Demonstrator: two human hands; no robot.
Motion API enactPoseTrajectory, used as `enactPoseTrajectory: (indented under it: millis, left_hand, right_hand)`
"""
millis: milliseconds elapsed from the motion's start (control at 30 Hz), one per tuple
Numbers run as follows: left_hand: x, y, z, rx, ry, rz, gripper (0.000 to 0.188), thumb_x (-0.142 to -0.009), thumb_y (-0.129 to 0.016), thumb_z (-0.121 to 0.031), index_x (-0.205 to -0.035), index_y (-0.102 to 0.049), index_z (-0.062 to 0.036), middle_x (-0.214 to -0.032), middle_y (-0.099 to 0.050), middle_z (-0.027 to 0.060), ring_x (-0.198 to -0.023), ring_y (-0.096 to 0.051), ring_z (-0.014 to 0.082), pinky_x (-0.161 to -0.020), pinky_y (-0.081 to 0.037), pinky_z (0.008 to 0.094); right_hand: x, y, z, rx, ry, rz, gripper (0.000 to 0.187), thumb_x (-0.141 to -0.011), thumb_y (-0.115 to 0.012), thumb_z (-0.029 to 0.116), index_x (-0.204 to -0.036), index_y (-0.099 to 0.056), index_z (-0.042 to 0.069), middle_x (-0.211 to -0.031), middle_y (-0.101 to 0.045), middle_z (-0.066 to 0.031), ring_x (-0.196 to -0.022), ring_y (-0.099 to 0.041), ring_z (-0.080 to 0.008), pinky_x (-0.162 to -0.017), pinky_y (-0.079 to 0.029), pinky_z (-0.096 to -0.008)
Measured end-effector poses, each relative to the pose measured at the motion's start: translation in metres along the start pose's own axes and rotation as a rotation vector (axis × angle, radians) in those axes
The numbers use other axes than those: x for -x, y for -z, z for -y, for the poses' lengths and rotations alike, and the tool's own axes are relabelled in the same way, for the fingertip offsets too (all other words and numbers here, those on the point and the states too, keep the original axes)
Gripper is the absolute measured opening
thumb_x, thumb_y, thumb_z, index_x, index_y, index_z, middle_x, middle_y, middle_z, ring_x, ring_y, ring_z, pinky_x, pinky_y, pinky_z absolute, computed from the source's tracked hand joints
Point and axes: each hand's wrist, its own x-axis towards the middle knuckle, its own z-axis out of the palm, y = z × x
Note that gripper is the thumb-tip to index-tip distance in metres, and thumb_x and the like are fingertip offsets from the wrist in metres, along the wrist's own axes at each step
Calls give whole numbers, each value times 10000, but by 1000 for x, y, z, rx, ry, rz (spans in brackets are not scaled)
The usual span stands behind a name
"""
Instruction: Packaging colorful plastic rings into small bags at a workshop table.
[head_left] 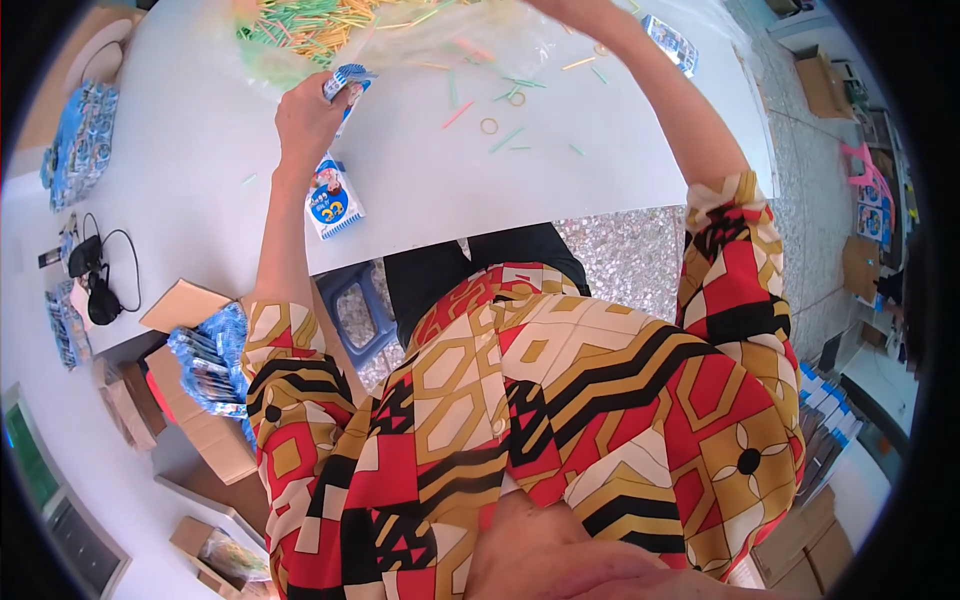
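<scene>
My left hand [308, 115] is closed round a small blue-and-white packet [348, 80] above the white table. Just below it, another blue-and-white packet [335, 205] lies near the table's front edge. My right hand [572, 10] reaches to the top rim of the picture, where its fingers are cut off from sight. Between the hands, toward the far side, a clear plastic bag [430, 42] lies beside a heap of thin green, orange and yellow sticks [310, 28]. Several loose sticks [508, 140] and tan rubber bands [489, 126] are scattered across the tabletop.
One more packet [670, 45] rests at the table's far right. Bundled blue packets [85, 140] and a black cable device [100, 290] are at the left. An open cardboard box [205, 400] holding blue packs and a blue stool [358, 310] stand below the table edge.
</scene>
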Motion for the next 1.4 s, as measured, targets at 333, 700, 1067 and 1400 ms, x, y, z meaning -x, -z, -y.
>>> enactPoseTrajectory:
  millis: [333, 700, 1067, 1400]
  left_hand:
    - [4, -1, -1, -2, -56, 3, 186, -761, -693, -250, -855, -681, -89, -671, -637, 98, -630, -598, 289, -578, -456, 368]
    - [13, -4, 8, -18, -70, -25, 222, -751, -712, -271, -870, -680, -86, -651, -631, 101, -608, -598, 270, -568, -456, 353]
    - [23, -4, 2, -8, -67, -8, 231, -743, -725, -292, -826, -666, -85, -660, -612, 117, -632, -587, 311, -577, -458, 375]
    - [27, 27, 17, 221, 2, 111, 158, -766, -692, -156, -870, -666, -41, -693, -634, 107, -605, -582, 232, -601, -460, 328]
  right_hand:
    - [57, -90, 3, 252, 504, 193, 176, -766, -560, 18, -940, -566, 48, -920, -584, -94, -805, -613, -258, -688, -502, -352]
    - [44, -128, -7, 436, 501, 500, 47, -780, -526, 13, -825, -514, 8, -778, -566, -129, -745, -604, -299, -644, -483, -409]
    - [-13, -39, 7, 11, 234, 315, 439, -773, -566, 70, -1203, -483, 51, -1174, -513, -222, -1076, -520, -370, -872, -456, -424]
    - [29, -89, -68, 310, 349, 221, 408, -755, -622, 71, -1147, -511, 60, -935, -588, -133, -942, -546, -296, -865, -411, -426]
